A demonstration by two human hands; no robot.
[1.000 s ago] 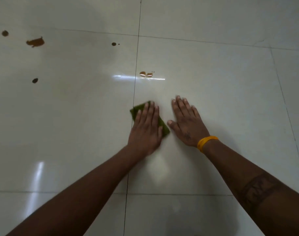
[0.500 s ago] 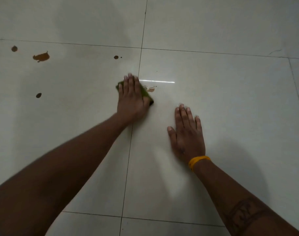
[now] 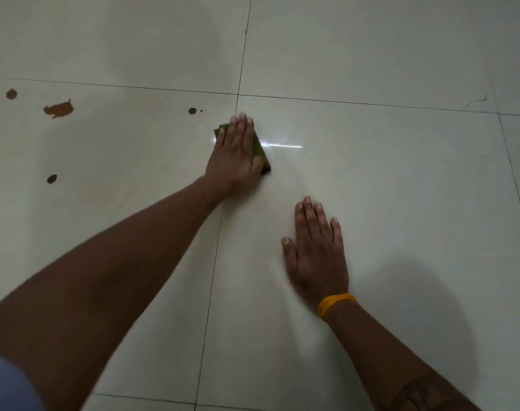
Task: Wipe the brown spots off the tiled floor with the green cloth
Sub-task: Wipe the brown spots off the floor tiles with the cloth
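Observation:
My left hand (image 3: 236, 151) lies flat with straight fingers on the green cloth (image 3: 260, 152), pressing it onto the glossy white tile beside a grout line. Only the cloth's edges show around the hand. My right hand (image 3: 316, 250), with an orange band at the wrist, rests palm-down on the floor nearer to me. Brown spots lie to the left: a small one (image 3: 192, 110) just left of the cloth, a large splash (image 3: 59, 109), a round one (image 3: 11, 94) and another (image 3: 51, 178).
The floor is large pale tiles with dark grout lines (image 3: 241, 72) crossing just beyond the cloth. A bright light reflection (image 3: 284, 146) streaks the tile right of the cloth. A thin dark scratch or hair (image 3: 476, 102) lies far right.
My left hand pushed the cloth away from me over the brown spot by the reflection; that spot no longer shows. My right hand has stayed planted on the floor.

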